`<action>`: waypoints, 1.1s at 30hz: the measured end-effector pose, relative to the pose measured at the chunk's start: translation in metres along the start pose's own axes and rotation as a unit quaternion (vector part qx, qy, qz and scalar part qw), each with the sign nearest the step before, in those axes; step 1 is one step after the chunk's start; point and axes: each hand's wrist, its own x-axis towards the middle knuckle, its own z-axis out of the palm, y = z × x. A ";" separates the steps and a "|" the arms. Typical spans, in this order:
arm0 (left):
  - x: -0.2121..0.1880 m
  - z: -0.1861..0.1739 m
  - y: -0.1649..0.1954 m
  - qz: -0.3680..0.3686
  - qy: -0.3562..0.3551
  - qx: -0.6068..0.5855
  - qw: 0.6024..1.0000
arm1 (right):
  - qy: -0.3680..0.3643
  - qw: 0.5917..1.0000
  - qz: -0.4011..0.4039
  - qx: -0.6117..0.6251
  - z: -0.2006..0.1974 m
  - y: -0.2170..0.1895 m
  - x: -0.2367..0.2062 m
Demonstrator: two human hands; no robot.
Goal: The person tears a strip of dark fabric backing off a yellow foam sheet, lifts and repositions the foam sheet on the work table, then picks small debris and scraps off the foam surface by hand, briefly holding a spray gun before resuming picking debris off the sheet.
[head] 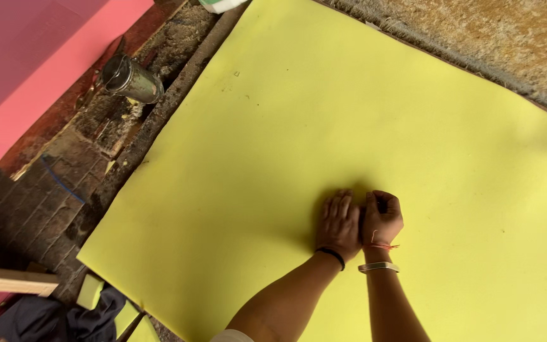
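Two hands press the yellow foam sheet [324, 120]: left hand [339, 223] flat, right hand [382, 218] fisted beside it.

Hands [359, 221] side by side on sheet [324, 114]

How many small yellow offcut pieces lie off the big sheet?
3: one yellow offcut beside the dark cloth, two more at the big yellow sheet's lower-left edge. Others may be hidden.
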 end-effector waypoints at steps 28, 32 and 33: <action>0.198 -0.176 -0.305 0.088 0.159 -0.023 0.983 | 0.066 0.952 -0.172 -0.246 0.229 -0.064 -0.030; 0.202 -0.169 -0.299 0.102 0.091 0.049 0.989 | 0.063 0.950 -0.165 -0.257 0.231 -0.060 -0.028; 0.204 -0.168 -0.296 0.107 0.080 0.077 0.988 | 0.068 0.947 -0.169 -0.265 0.231 -0.060 -0.027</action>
